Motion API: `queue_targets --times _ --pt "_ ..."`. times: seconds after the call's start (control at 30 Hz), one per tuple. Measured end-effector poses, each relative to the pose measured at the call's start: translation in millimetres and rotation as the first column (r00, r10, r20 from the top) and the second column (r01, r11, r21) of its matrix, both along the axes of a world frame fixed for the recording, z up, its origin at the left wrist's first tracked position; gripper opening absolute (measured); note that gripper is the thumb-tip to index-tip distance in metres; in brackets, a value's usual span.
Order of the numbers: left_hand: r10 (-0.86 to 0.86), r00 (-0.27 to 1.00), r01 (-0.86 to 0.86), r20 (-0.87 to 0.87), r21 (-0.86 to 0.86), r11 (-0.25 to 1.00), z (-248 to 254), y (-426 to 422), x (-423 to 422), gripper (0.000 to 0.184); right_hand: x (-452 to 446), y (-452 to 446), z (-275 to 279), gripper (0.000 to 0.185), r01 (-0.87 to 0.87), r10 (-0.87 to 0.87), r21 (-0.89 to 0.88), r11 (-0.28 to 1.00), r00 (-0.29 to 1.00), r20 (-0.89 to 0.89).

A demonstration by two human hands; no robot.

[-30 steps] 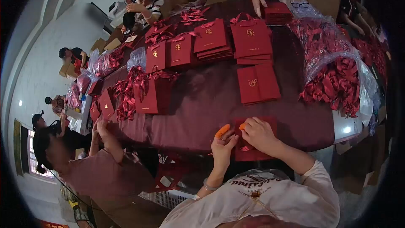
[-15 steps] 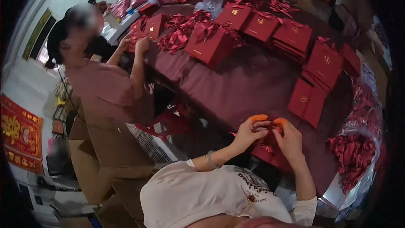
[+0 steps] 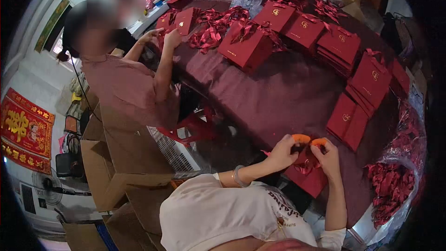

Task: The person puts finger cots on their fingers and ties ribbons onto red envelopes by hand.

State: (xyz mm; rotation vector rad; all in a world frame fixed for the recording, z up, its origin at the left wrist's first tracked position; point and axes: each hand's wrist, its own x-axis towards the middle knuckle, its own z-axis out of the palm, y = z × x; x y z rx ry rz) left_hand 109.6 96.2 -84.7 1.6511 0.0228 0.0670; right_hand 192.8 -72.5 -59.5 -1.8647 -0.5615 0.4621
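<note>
At the table's near edge lies a red paper bag (image 3: 309, 180) with a loop of red ribbon (image 3: 305, 160) above it. My left hand (image 3: 284, 152), an orange cover on one finger, pinches the ribbon from the left. On the other side my right hand (image 3: 328, 156), also with an orange finger cover, has its fingertips closed on the ribbon. Both hands are close together over the bag's top. The ribbon partly hides between the fingers. Beyond my right hand is a stack of red bags (image 3: 347, 120) with gold lettering.
More bag stacks (image 3: 341, 44) curve along the dark red tablecloth (image 3: 269, 107). A plastic sack of red ribbons (image 3: 392, 186) is at the right. Loose ribbons (image 3: 209, 30) lie farther left. A co-worker (image 3: 125, 83) sits at the left edge, near open cardboard boxes (image 3: 132, 148).
The view has swung left, so the table appears turned and the co-worker larger. My hands have stayed together over the bag, and the ribbon loop now shows more clearly between them.
</note>
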Motion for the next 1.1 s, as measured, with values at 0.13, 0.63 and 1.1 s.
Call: queue_targets --times 0.13,0.63,1.1 --pt "0.11 0.98 -0.169 0.165 0.405 0.899 0 -6 13 0.05 -1 5 -3 0.013 0.12 -0.107 0.109 0.987 0.987 -0.116" --pt "-0.258 0.957 0.277 -0.136 0.698 0.66 43 14 54 0.028 5 -3 -17 0.024 0.05 -0.016 0.179 0.983 0.982 -0.187" --pt "-0.006 1.0 0.017 -0.019 0.672 0.74 29 121 33 0.037 4 1 -10 0.019 0.004 -0.006 0.035 0.999 0.998 0.056"
